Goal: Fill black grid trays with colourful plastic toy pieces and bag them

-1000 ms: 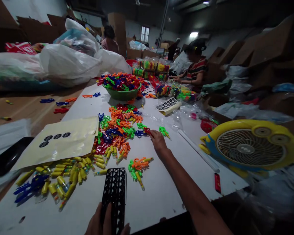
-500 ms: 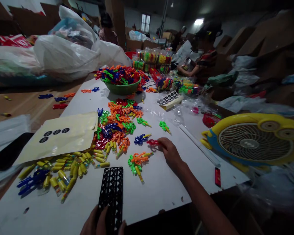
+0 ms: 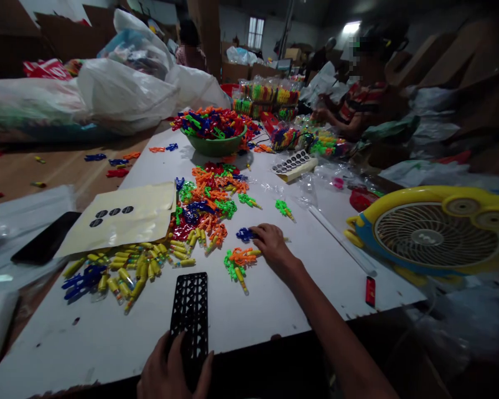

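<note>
My left hand (image 3: 174, 368) grips the near end of a black perforated plastic tray (image 3: 190, 305) at the table's front edge, thumb on the right side and fingers on the left. My right hand (image 3: 272, 244) is closed with its fingertips on a small blue plastic toy (image 3: 245, 234); the palm hides whatever lies under it. Just in front are an orange toy (image 3: 243, 256) and a green toy (image 3: 229, 265) with yellow tubes. Further off lie two green toys, one (image 3: 249, 200) left of the other (image 3: 283, 209). Many yellow tubes (image 3: 141, 266) lie left of the tray.
A heap of coloured toys (image 3: 203, 205) covers mid-table, behind it a heaped green bowl (image 3: 216, 145). Sticker sheets (image 3: 120, 221) and a black phone (image 3: 45, 238) lie left. At right are a clear strip (image 3: 341, 241), a red lighter-like item (image 3: 370, 292) and a yellow fan (image 3: 432, 235). Another person (image 3: 361, 105) sits beyond.
My right hand has moved left from the red toy onto the blue toy; the red toy is out of sight. My left hand stays at the black tray. The view has shifted slightly.
</note>
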The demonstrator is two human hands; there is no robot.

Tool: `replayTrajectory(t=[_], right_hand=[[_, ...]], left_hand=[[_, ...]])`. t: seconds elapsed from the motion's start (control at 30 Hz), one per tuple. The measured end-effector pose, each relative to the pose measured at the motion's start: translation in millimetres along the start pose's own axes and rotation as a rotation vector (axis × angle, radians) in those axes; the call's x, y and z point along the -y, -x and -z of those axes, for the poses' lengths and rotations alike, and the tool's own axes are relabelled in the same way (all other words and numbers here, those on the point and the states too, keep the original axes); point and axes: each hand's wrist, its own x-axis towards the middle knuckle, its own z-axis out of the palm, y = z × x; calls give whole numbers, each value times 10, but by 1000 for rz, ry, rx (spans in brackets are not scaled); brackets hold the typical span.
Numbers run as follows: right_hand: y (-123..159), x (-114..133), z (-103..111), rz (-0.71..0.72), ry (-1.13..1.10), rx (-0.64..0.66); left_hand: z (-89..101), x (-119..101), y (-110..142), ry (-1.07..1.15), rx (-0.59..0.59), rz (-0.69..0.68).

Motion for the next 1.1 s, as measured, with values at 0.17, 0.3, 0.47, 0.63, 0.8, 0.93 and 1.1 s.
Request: replayTrajectory(t=[0.17, 0.3, 0.47, 0.63, 0.8, 0.93, 1.1], right_hand=[[400, -77, 174, -117, -20, -234], [493, 568, 68, 84, -71, -132], [567, 908, -77, 169, -14, 36], [398, 752, -14, -32, 97, -136], [1, 1207, -366, 201, -35, -64], [34, 1260, -456, 215, -148, -35], [582, 813, -118, 160, -186, -94]], left_hand=[[51, -31, 13, -29, -42, 13], [115, -169, -18, -48, -86, 36], [125, -112, -68, -50, -116, -75], [141, 40, -37, -33, -133, -154], [157, 79, 1, -23, -143, -146], [165, 180, 45, -32, -126, -130], [188, 355, 97, -56, -94, -77]])
